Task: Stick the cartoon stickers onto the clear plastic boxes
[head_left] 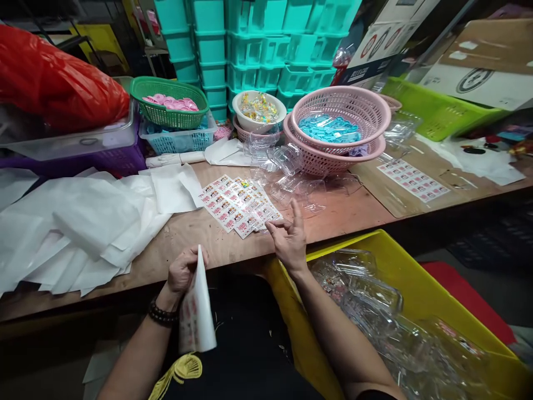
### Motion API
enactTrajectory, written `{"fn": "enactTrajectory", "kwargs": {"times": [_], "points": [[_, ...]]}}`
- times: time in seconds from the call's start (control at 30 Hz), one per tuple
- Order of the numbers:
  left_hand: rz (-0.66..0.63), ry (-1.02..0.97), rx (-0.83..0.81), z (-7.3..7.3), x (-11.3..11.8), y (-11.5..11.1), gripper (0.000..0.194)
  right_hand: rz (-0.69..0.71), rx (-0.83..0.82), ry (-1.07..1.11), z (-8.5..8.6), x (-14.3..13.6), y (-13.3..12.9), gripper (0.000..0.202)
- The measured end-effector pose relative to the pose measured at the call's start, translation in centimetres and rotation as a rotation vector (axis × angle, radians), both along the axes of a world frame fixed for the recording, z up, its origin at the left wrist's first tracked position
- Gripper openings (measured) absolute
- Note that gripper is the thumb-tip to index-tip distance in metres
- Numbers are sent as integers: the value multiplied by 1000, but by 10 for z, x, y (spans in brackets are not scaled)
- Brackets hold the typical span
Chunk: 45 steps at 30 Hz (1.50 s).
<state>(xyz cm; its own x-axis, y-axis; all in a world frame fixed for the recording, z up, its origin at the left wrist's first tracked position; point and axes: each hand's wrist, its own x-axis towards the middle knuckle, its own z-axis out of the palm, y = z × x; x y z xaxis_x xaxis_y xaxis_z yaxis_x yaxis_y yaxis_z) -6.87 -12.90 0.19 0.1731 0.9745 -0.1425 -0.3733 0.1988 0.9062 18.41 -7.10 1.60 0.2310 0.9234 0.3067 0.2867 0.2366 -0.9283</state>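
Note:
My left hand (183, 271) is closed on a bent white sheet (200, 311) held upright near the table's front edge, with reddish print showing faintly through it. Over the table edge is my right hand (289, 241), its index finger raised and its thumb stretched to the left; whether anything small is between the fingers cannot be made out. Just beyond it lie overlapping printed sticker sheets (239, 205), with a small yellow and green piece on top. Clear plastic cases (287, 161) are heaped behind the right hand.
White backing papers (95, 216) cover the table's left side. Pink baskets (341, 114) of blue pieces, a white bowl (259, 111) and a green basket (170, 103) stand at the back. A yellow crate (400, 261) of clear cases sits below, right. Another sticker sheet (412, 180) lies right.

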Motion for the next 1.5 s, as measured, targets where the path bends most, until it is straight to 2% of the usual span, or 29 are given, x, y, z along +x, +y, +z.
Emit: {"fn": "enactTrajectory", "kwargs": {"times": [0.1,0.2,0.33,0.43,0.57,0.67,0.73,0.8,0.83,0.87,1.0,1.07,1.13,1.3,1.5], "points": [[-112,-42,-116,5,15,3,60,1,-49,536,9,-40,-16,95],[-88,1,-77,10,40,7,72,63,-118,717,19,-78,-37,100],[67,-62,-14,13,61,11,91,135,-191,685,23,-100,-52,98],[162,-52,-48,11,61,10,98,166,-206,665,21,-104,-53,98],[192,-118,-54,11,55,11,103,204,-237,636,17,-108,-50,94],[232,-171,6,15,46,15,83,183,-190,521,21,-96,-45,74],[232,-143,48,17,35,18,71,58,-42,351,31,-76,-39,51],[181,-89,51,18,23,21,70,-37,125,144,48,-52,-33,31],[146,-67,36,18,17,21,72,-4,167,54,58,-40,-31,27],[108,-49,15,18,12,22,75,87,166,-18,69,-31,-29,26],[-56,12,-25,22,4,21,76,651,-131,-166,100,-18,-23,27],[-126,30,-6,25,4,19,74,809,-249,-188,105,-23,-17,28],[-160,45,2,27,5,18,74,869,-301,-215,105,-28,-9,29],[-183,64,-39,24,0,17,77,911,-377,-299,100,-34,8,29],[-167,111,-89,20,-4,19,82,893,-394,-358,100,-38,11,25]]}}
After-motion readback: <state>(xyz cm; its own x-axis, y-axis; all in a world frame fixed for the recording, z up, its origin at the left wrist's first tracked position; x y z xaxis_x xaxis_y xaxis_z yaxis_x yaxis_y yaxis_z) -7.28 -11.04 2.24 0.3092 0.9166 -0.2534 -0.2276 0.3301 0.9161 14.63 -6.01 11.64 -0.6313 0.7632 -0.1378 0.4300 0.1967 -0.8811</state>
